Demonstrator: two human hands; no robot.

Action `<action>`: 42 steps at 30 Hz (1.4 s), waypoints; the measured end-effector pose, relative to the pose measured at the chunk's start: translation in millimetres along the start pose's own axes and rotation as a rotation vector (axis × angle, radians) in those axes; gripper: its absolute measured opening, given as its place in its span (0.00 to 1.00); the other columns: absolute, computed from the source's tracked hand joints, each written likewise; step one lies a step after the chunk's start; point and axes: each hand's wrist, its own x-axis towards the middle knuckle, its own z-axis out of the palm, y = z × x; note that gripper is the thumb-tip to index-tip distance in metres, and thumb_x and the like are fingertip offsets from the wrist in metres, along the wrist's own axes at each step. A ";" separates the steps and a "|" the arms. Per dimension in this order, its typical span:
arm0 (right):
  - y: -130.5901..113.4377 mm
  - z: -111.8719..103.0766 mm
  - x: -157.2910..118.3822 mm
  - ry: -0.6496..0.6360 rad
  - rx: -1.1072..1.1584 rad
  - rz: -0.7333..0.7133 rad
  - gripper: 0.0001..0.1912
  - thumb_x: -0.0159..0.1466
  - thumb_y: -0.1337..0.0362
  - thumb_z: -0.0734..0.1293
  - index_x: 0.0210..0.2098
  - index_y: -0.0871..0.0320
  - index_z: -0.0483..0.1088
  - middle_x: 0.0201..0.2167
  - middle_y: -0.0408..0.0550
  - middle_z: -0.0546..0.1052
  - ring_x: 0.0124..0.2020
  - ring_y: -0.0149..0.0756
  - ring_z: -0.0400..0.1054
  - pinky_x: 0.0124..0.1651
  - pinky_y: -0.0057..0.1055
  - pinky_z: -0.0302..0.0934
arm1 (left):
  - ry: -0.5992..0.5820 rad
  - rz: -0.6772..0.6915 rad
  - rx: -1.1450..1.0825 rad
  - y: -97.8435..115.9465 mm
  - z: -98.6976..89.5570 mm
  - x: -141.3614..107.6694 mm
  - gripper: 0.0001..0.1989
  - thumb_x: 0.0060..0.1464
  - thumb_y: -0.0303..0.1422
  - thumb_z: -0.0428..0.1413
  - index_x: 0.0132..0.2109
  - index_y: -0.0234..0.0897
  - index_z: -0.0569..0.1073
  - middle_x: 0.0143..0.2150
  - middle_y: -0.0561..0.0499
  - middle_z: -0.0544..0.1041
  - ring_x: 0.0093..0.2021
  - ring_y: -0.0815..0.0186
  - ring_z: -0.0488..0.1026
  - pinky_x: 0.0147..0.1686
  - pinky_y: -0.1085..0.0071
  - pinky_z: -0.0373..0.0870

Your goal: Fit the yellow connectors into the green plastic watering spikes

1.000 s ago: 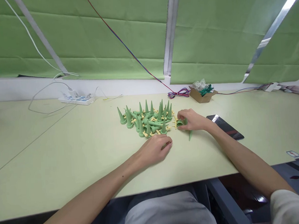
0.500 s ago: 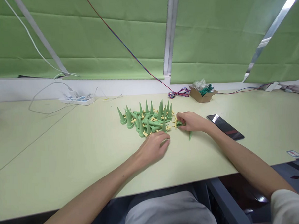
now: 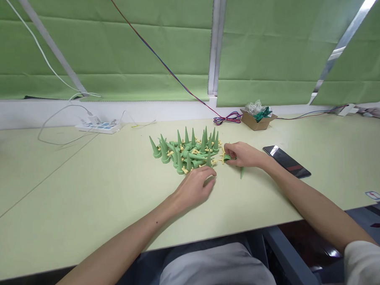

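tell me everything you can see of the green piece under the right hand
The green piece is matte, plastic by its look, and shows a curved edge below the fingers of the right hand, which hide the rest. It is right of the heap of cones, beside a yellow part. Whether the green tip below the hand belongs to it, I can't tell.

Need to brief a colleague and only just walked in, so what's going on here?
A person is handling small parts at a pale table. The right hand has its fingers on a green piece, just right of a cluster of green cones and small yellow parts. The left hand is at the cluster's near edge; whether it holds anything is hidden. A dark phone lies beyond the right forearm.
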 end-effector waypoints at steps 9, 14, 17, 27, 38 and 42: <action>-1.8 -1.1 0.0 0.013 0.008 -0.001 0.10 0.53 0.71 0.66 0.32 0.55 0.62 0.26 0.42 0.71 0.27 0.33 0.61 0.30 0.28 0.48 | -0.006 -0.021 -0.012 0.8 0.7 -0.9 0.10 0.63 0.29 0.49 0.44 0.36 0.76 0.46 0.46 0.79 0.44 0.60 0.75 0.45 0.65 0.70; -4.2 -2.4 -0.7 0.033 0.014 -0.002 0.10 0.53 0.70 0.66 0.31 0.55 0.60 0.25 0.41 0.70 0.26 0.32 0.60 0.30 0.27 0.47 | 0.001 -0.040 0.002 1.6 0.6 -1.3 0.11 0.63 0.30 0.49 0.44 0.36 0.76 0.43 0.46 0.79 0.42 0.60 0.76 0.42 0.66 0.69; -6.2 -2.7 -1.9 0.100 0.042 -0.029 0.11 0.52 0.70 0.66 0.31 0.55 0.59 0.24 0.39 0.67 0.25 0.31 0.58 0.30 0.27 0.47 | 0.026 -0.025 -0.020 1.7 -0.1 -0.5 0.11 0.63 0.30 0.50 0.43 0.36 0.77 0.43 0.46 0.79 0.41 0.61 0.76 0.42 0.67 0.69; -43.0 9.5 -8.0 0.614 0.215 -0.360 0.09 0.55 0.71 0.65 0.33 0.55 0.60 0.24 0.38 0.63 0.23 0.28 0.57 0.28 0.25 0.53 | 0.373 -0.120 -0.249 10.9 -8.6 1.4 0.13 0.67 0.40 0.49 0.41 0.36 0.72 0.31 0.54 0.74 0.21 0.75 0.62 0.22 0.75 0.56; -67.8 24.5 -8.1 0.583 0.264 -0.544 0.07 0.64 0.69 0.65 0.41 0.55 0.63 0.29 0.43 0.70 0.26 0.30 0.63 0.28 0.27 0.59 | 0.376 -0.179 -0.411 11.7 -8.4 1.3 0.13 0.66 0.43 0.51 0.37 0.38 0.65 0.21 0.58 0.61 0.17 0.74 0.58 0.18 0.75 0.52; -63.5 25.1 -7.1 0.586 0.403 -0.413 0.11 0.63 0.65 0.69 0.42 0.55 0.63 0.31 0.44 0.71 0.26 0.30 0.64 0.28 0.27 0.60 | 0.534 -0.190 -0.442 13.5 -11.7 2.1 0.13 0.65 0.42 0.52 0.35 0.39 0.63 0.21 0.60 0.59 0.15 0.75 0.59 0.16 0.76 0.53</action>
